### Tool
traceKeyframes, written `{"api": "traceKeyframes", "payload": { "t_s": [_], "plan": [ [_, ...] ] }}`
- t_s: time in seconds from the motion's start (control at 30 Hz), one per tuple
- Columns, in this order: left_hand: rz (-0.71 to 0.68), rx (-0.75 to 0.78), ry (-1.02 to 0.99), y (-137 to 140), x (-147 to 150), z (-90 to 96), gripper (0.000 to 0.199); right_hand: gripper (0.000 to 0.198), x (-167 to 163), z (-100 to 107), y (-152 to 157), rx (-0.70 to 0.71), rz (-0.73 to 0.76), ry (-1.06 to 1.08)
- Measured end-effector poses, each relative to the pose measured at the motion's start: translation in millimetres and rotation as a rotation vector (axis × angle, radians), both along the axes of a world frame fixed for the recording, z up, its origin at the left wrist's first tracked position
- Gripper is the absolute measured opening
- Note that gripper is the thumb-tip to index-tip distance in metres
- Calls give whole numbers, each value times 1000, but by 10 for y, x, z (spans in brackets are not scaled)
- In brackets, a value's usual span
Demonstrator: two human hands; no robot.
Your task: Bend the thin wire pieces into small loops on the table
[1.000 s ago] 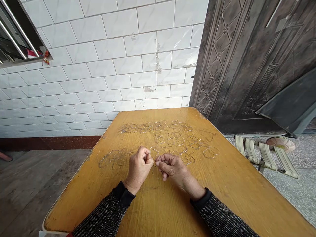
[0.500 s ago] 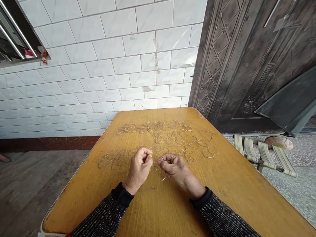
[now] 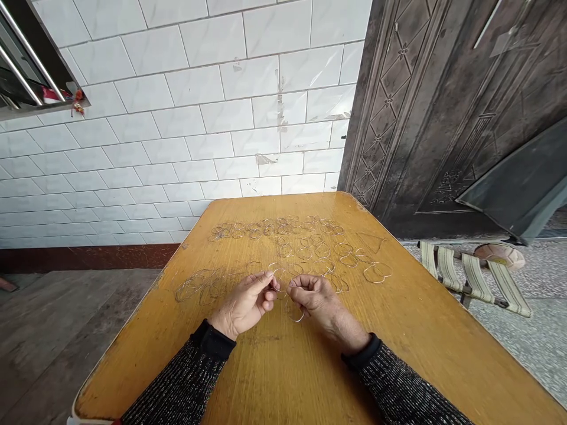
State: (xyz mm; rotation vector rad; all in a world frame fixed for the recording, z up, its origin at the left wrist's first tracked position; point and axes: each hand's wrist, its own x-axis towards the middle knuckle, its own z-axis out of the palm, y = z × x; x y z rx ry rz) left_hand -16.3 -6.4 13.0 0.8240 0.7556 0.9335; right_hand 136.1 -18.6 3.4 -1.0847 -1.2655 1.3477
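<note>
A thin looped wire [image 3: 297, 319] is held in front of me, above the table. My right hand [image 3: 315, 300] pinches it between thumb and index finger, and a curved piece hangs below those fingers. My left hand [image 3: 248, 300] is closed in a pinch at the wire's other side, palm turned toward the right hand. The fine ends between the fingertips are too small to follow. Just beyond the hands lie several wire loops, some bent into heart-like shapes, such as the wire heart [image 3: 377, 273] on the right.
The yellow wooden table [image 3: 274, 378] carries a tangled wire bunch [image 3: 199, 286] at left and rows of wire loops [image 3: 283, 225] farther back. A white tiled wall [image 3: 168, 130] stands behind. At right are a dark door [image 3: 425, 147] and a striped strap stool [image 3: 476, 277].
My left hand has rolled, its palm now facing more to the right and its lower fingers loosened. The right hand has shifted slightly right, and the hanging wire has moved a little with it.
</note>
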Motion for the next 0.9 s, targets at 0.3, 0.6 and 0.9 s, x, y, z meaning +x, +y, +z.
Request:
{"api": "traceKeyframes", "payload": {
  "t_s": [0.3,0.6,0.9],
  "plan": [
    [45,-92,-121,8,67,-74,17,17,1,28,-18,4,18,-26],
    [39,-81,-122,10,60,-68,18,23,-3,35,-37,-6,62,92],
    [66,164,48,-2,44,-55,20,36,17,21,-15,-1,50,100]
  ]
}}
